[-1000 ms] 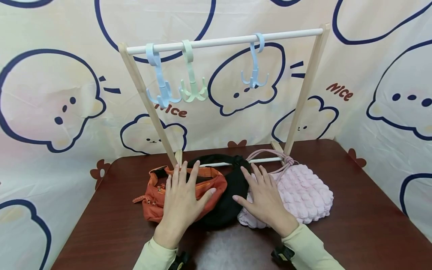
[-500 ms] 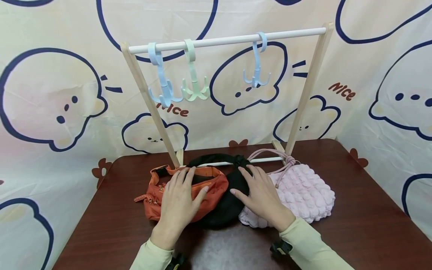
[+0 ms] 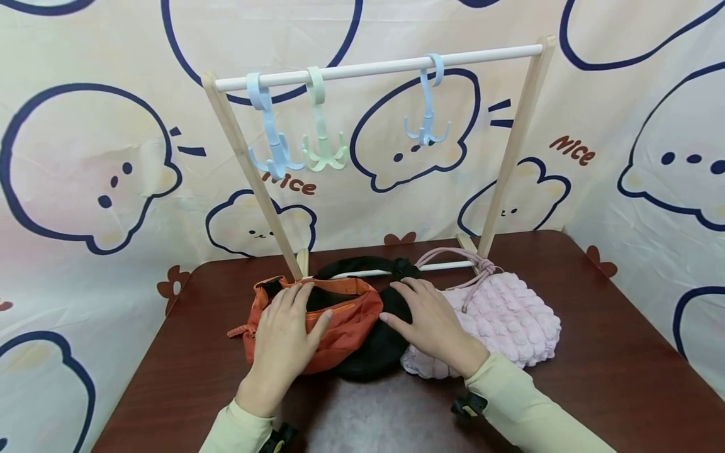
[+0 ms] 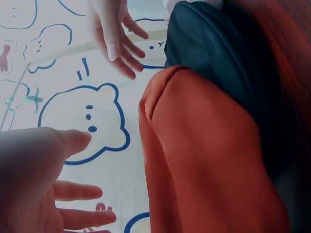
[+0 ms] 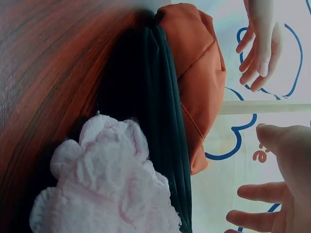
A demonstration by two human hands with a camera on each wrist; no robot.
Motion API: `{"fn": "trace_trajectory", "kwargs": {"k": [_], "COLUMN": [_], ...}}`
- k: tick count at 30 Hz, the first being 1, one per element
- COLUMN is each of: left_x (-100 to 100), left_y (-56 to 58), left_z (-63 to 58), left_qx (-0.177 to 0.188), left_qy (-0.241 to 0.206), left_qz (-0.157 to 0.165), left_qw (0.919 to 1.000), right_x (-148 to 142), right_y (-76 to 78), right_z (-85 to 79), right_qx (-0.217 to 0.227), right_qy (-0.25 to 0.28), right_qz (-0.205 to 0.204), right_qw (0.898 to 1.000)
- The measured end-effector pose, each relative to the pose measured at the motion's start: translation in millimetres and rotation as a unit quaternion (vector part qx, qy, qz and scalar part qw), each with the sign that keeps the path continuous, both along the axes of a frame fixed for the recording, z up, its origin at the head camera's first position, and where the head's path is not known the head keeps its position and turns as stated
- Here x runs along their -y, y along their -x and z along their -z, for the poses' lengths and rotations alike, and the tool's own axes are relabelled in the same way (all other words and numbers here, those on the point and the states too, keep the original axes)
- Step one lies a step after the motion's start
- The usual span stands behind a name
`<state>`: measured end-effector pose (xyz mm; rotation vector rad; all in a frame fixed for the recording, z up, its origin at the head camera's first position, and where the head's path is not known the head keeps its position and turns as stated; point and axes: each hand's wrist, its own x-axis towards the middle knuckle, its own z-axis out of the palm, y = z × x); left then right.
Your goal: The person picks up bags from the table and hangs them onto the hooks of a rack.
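Note:
Three bags lie side by side on the table. The orange zip bag (image 3: 351, 330) is on the left and overlaps the black bag (image 3: 376, 355) in the middle. To the right lies a pink quilted bag (image 3: 510, 321) with a knotted cord strap. My left hand (image 3: 287, 333) hovers above the orange bag, fingers spread and slightly bent, holding nothing. My right hand (image 3: 433, 318) is over the black and pink bags, its fingers relaxed. Both wrist views show a gap between each hand and the bags, with the orange bag (image 4: 209, 141) and pink bag (image 5: 107, 179) below.
Behind the bags stands a wooden rack with a white top rail (image 3: 374, 68). From it hang a blue hook (image 3: 274, 138) and a green hook (image 3: 323, 132) at left, and another blue hook (image 3: 427, 113) at right. A printed cloth surrounds the brown table (image 3: 600, 352).
My left hand has shifted left and slightly down, and its fingers have bent more. The right hand has moved a little left with its fingers drawing in. The bags stay put.

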<state>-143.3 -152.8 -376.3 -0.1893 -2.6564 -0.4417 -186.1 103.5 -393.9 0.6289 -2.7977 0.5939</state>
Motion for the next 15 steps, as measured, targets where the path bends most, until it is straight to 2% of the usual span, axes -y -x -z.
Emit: {"fn": "trace_trajectory", "kwargs": {"k": [5, 15], "left_x": [5, 16], "left_y": [1.4, 2.2], "left_z": [0.2, -5.2], "left_qx": [-0.002, 0.005], "left_qy": [0.006, 0.023], "left_qz": [0.000, 0.005], "left_qw": [1.0000, 0.9997], "right_x": [2, 7], "right_y": [0.4, 1.3], "right_z": [0.2, -6.2], "right_qx": [0.019, 0.007], "right_qy": [0.000, -0.010], "right_qz": [-0.010, -0.028], "right_qw": [1.000, 1.000]}}
